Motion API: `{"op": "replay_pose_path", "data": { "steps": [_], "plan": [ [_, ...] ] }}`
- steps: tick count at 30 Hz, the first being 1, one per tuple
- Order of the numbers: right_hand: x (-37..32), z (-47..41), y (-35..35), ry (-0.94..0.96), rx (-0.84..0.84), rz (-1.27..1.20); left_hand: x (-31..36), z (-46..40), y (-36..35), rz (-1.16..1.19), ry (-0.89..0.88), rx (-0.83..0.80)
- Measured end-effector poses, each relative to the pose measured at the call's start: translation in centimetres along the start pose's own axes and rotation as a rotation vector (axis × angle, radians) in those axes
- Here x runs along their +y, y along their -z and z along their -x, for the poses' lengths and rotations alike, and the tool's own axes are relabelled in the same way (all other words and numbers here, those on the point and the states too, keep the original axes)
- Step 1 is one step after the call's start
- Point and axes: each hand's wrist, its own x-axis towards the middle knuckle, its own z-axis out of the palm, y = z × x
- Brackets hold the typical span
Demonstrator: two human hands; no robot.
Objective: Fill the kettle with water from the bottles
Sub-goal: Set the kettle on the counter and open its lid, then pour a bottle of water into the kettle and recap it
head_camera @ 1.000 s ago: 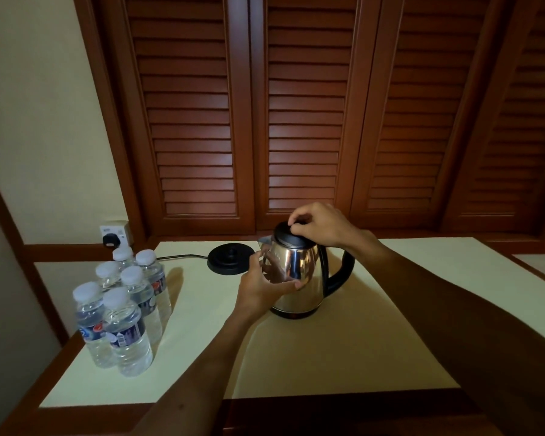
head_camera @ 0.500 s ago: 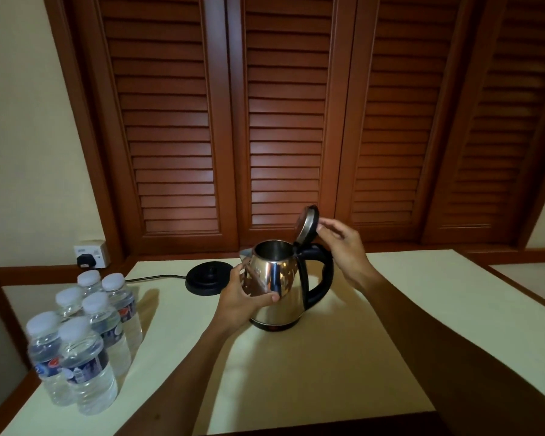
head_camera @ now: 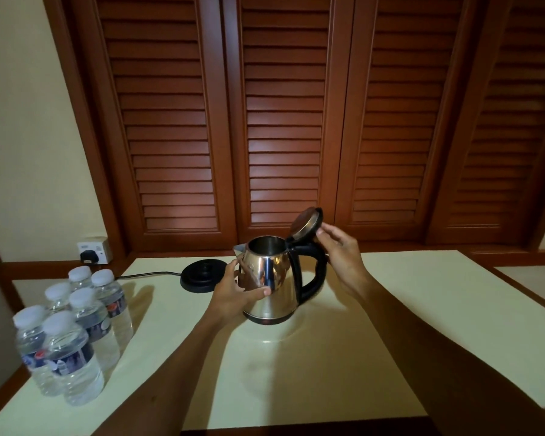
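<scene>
A shiny steel kettle (head_camera: 272, 278) with a black handle stands upright in the middle of the cream table (head_camera: 422, 325). Its lid (head_camera: 306, 222) is hinged up and back, so the mouth is open. My left hand (head_camera: 233, 289) is wrapped around the kettle's left side below the spout. My right hand (head_camera: 339, 250) is beside the handle top, fingertips touching the raised lid's edge. Several capped clear water bottles (head_camera: 73, 338) stand grouped at the table's front left, away from both hands.
The kettle's black power base (head_camera: 202, 275) sits just left of the kettle, behind my left hand, its cord running to a wall socket (head_camera: 93, 248). Brown louvred doors (head_camera: 283, 121) close off the back. A wooden rim borders the table.
My right hand lifted the kettle's lid from closed to fully raised and now rests at its edge. My left hand stayed on the kettle body. The view shifted, bringing the bottles lower left.
</scene>
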Motion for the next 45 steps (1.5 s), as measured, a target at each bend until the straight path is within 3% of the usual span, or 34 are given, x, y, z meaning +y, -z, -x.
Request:
{"op": "replay_pose_path", "data": {
  "steps": [6,12,21,29,36,40,45],
  "plan": [
    [2.1,1.5,0.2,-0.004,0.003,0.062,-0.2,1.4,0.0,-0.054,0.062,0.042],
    [6.2,7.6,-1.5,0.008,0.183,0.269,-1.2,5.9,1.7,-0.124,0.138,0.173],
    [6.2,12.6,-10.8,0.079,-0.408,0.253,-3.2,16.9,7.4,-0.133,0.088,0.48],
    [1.1,14.7,-22.0,0.261,-0.644,0.194,-4.3,21.8,13.7,-0.211,0.053,0.786],
    [-2.0,13.9,-29.0,0.537,-0.696,0.388,-5.5,20.8,15.5,-0.227,0.042,0.729],
    [-2.2,13.6,-30.4,0.543,-0.743,0.548,-6.5,20.1,16.0,-0.193,0.004,0.705],
    [-1.9,13.6,-29.9,0.55,-0.665,0.531,-6.9,19.9,16.2,-0.112,-0.031,0.64]
  ]
}}
